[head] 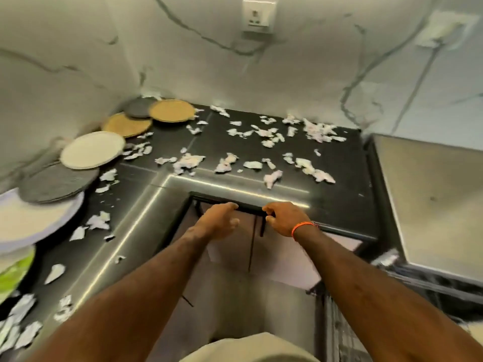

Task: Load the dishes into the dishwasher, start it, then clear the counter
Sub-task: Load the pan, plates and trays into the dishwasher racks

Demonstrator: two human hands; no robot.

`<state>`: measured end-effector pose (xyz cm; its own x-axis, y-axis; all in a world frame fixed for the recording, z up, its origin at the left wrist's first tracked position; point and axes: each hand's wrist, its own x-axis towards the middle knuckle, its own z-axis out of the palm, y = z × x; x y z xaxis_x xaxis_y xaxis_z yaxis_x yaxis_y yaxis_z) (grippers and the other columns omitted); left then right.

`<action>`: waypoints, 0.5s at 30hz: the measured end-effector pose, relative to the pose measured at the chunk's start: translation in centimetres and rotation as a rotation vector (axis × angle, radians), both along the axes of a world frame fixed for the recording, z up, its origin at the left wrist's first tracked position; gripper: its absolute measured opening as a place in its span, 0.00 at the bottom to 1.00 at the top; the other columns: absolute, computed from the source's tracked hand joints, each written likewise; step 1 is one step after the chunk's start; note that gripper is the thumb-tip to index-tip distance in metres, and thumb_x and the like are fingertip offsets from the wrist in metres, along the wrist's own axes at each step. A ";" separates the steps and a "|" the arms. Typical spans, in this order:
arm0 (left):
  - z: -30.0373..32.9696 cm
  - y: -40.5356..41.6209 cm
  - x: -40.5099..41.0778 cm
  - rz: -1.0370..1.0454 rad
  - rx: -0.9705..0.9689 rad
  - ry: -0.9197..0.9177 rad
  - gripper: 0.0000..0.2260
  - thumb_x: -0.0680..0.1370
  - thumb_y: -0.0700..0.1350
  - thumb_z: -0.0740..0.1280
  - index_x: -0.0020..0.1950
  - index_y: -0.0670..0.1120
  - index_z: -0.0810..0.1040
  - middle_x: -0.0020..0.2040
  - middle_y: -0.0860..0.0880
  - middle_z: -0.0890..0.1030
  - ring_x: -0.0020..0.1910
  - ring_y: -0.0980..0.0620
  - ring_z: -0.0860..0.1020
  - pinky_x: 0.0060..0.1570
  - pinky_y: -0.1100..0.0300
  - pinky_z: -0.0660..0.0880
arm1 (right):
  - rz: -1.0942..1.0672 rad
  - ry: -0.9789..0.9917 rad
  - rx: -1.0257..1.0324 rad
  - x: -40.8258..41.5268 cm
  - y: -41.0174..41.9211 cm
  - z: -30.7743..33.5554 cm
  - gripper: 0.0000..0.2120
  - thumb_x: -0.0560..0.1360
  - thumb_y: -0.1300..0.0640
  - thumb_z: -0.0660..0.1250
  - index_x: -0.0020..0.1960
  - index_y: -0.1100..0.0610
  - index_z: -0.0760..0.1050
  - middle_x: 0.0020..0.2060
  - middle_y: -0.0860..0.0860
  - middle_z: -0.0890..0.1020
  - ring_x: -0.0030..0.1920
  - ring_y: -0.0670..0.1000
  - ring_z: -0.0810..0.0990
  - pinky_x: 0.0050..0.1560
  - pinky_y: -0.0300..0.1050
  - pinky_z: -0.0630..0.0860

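While both arms reach forward and down from the bottom of the view, the left hand (218,220) and the right hand (286,218) sit side by side on the top edge of the dishwasher door (251,246), which stands below the front lip of the black counter (339,202); the left hand's fingers curl over that edge, and the right hand's fingers and thumb curl round the dark bar there — an orange band (303,227) circles the right wrist. Whether the door is shut tight or slightly ajar I cannot tell.

The dishes lie on the counter's left side, along the marbled wall (183,61): a tan plate (172,110) at the far corner, a dark plate (139,107) just beside it, a second tan plate (126,124) overlapping nearer, then a white plate (92,150), a grey plate (58,182) partly beneath it, and a large pale plate (31,220) nearest, cut by the left edge; something green (14,267) shows under it, too blurred to name.

Torn paper scraps (266,134) are strewn over the counter — thick toward the back right, thinner along the left run. A wall socket (258,14) sits high on the wall; a steel-topped appliance (433,199) stands at the right.
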<state>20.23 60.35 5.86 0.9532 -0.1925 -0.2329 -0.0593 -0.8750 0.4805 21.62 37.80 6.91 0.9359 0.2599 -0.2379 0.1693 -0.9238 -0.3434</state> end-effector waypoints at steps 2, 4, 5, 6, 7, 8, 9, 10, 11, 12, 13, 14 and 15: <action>0.5 3.4 0.7 0.057 -0.024 -0.021 0.26 0.79 0.49 0.68 0.76 0.46 0.71 0.68 0.45 0.79 0.68 0.46 0.76 0.68 0.51 0.73 | 0.060 -0.010 -0.007 1.6 3.8 0.2 0.17 0.78 0.53 0.65 0.67 0.49 0.77 0.60 0.51 0.81 0.60 0.55 0.78 0.58 0.47 0.73; 0.9 6.3 1.3 0.091 -0.034 -0.047 0.24 0.78 0.48 0.69 0.74 0.47 0.73 0.64 0.46 0.81 0.64 0.46 0.78 0.63 0.54 0.75 | 0.108 -0.021 -0.007 3.0 7.2 0.5 0.16 0.78 0.53 0.65 0.65 0.48 0.77 0.58 0.52 0.82 0.58 0.55 0.78 0.57 0.48 0.74; 1.1 7.7 1.6 0.114 -0.033 -0.058 0.21 0.78 0.48 0.68 0.72 0.48 0.75 0.60 0.46 0.82 0.60 0.46 0.80 0.57 0.56 0.75 | 0.127 -0.025 -0.011 3.8 8.8 0.6 0.16 0.78 0.53 0.64 0.65 0.48 0.77 0.58 0.52 0.81 0.58 0.55 0.78 0.57 0.48 0.75; 1.2 9.2 2.0 0.138 -0.038 -0.071 0.19 0.77 0.48 0.68 0.68 0.48 0.76 0.56 0.47 0.82 0.57 0.46 0.80 0.52 0.58 0.74 | 0.144 -0.029 -0.017 4.6 10.4 0.7 0.16 0.78 0.52 0.64 0.65 0.48 0.77 0.59 0.52 0.81 0.59 0.55 0.78 0.59 0.49 0.75; 1.4 10.6 2.4 0.168 -0.041 -0.074 0.18 0.77 0.48 0.68 0.66 0.48 0.77 0.55 0.48 0.82 0.57 0.46 0.81 0.51 0.58 0.74 | 0.163 -0.033 -0.019 5.3 11.8 0.8 0.16 0.78 0.52 0.64 0.66 0.47 0.77 0.60 0.52 0.81 0.60 0.55 0.78 0.60 0.50 0.75; 1.4 11.8 2.8 0.194 -0.053 -0.076 0.18 0.77 0.48 0.68 0.67 0.48 0.77 0.57 0.48 0.83 0.59 0.46 0.80 0.54 0.58 0.74 | 0.178 -0.034 -0.021 5.9 12.9 0.9 0.17 0.78 0.51 0.64 0.67 0.47 0.76 0.61 0.51 0.81 0.61 0.55 0.78 0.62 0.51 0.75; 1.4 13.0 3.3 0.226 -0.063 -0.078 0.20 0.78 0.48 0.68 0.70 0.47 0.76 0.62 0.47 0.82 0.63 0.46 0.79 0.60 0.56 0.75 | 0.202 -0.038 -0.026 6.7 14.2 1.1 0.18 0.78 0.51 0.65 0.68 0.46 0.75 0.63 0.50 0.80 0.63 0.54 0.77 0.63 0.51 0.75; 1.5 14.1 3.6 0.254 -0.073 -0.081 0.23 0.78 0.49 0.69 0.73 0.46 0.74 0.67 0.47 0.79 0.67 0.47 0.77 0.66 0.54 0.74 | 0.220 -0.036 -0.033 7.5 15.3 1.2 0.19 0.78 0.51 0.64 0.68 0.46 0.75 0.64 0.49 0.80 0.64 0.54 0.77 0.64 0.51 0.74; 1.8 15.2 4.0 0.284 -0.080 -0.083 0.25 0.79 0.50 0.69 0.74 0.46 0.72 0.70 0.47 0.78 0.69 0.48 0.76 0.69 0.52 0.72 | 0.238 -0.034 -0.037 8.4 16.4 1.3 0.19 0.79 0.51 0.64 0.69 0.46 0.74 0.65 0.49 0.79 0.64 0.53 0.76 0.64 0.50 0.74; 1.8 16.2 4.6 0.308 -0.085 -0.091 0.25 0.79 0.50 0.69 0.75 0.47 0.72 0.71 0.47 0.77 0.69 0.48 0.75 0.69 0.52 0.72 | 0.250 -0.031 -0.038 9.3 17.4 1.4 0.19 0.79 0.51 0.64 0.69 0.47 0.74 0.65 0.49 0.79 0.65 0.53 0.76 0.64 0.50 0.74; 1.9 17.0 5.0 0.323 -0.088 -0.099 0.25 0.79 0.50 0.69 0.75 0.47 0.72 0.71 0.47 0.77 0.69 0.48 0.76 0.69 0.52 0.72 | 0.258 -0.033 -0.032 10.2 18.2 1.4 0.18 0.79 0.51 0.64 0.69 0.47 0.75 0.65 0.49 0.79 0.65 0.54 0.77 0.64 0.51 0.74; 1.9 17.9 5.6 0.341 -0.096 -0.102 0.25 0.79 0.50 0.69 0.75 0.47 0.72 0.71 0.47 0.77 0.68 0.48 0.76 0.69 0.53 0.72 | 0.270 -0.037 -0.024 11.2 19.3 1.4 0.18 0.79 0.51 0.64 0.69 0.48 0.75 0.65 0.50 0.79 0.64 0.54 0.77 0.64 0.51 0.75; 1.9 18.5 6.2 0.360 -0.099 -0.105 0.25 0.79 0.50 0.69 0.75 0.47 0.72 0.71 0.46 0.77 0.69 0.48 0.75 0.69 0.53 0.72 | 0.279 -0.044 -0.018 12.1 20.2 1.3 0.18 0.79 0.51 0.64 0.68 0.47 0.76 0.64 0.50 0.79 0.64 0.54 0.77 0.63 0.51 0.75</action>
<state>26.41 78.89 7.74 0.9817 0.1421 -0.1271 0.1895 -0.7987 0.5711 33.70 57.95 8.23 0.8383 0.5052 -0.2052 0.4326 -0.8453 -0.3137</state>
